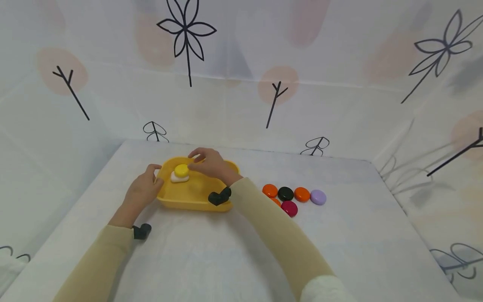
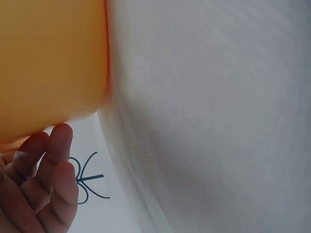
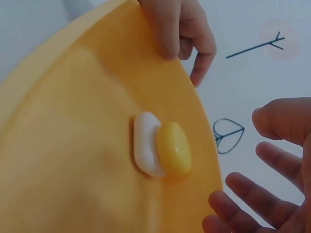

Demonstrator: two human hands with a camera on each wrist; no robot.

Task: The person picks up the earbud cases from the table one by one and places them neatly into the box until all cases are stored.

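Note:
A yellow plastic tray (image 1: 192, 205) stands on the white-covered table. My left hand (image 1: 141, 191) holds its left side; in the right wrist view the thumb lies inside the rim and the fingers outside. Toward the back left of the tray, a glossy yellow rounded disc (image 3: 174, 149) rests on a white rounded piece (image 3: 147, 144). My right hand (image 1: 211, 162) hovers over the tray just right of these two, its fingers spread apart with nothing between them. The left wrist view shows left fingertips (image 2: 60, 138) against the tray's outer wall.
Right of the tray lie several glossy discs: two orange ones (image 1: 302, 194), a black one (image 1: 285, 193), a lilac one (image 1: 318, 197) and a crimson one (image 1: 289, 208). Another orange disc (image 1: 276, 202) is partly hidden by the right sleeve. Patterned cloth walls surround the table.

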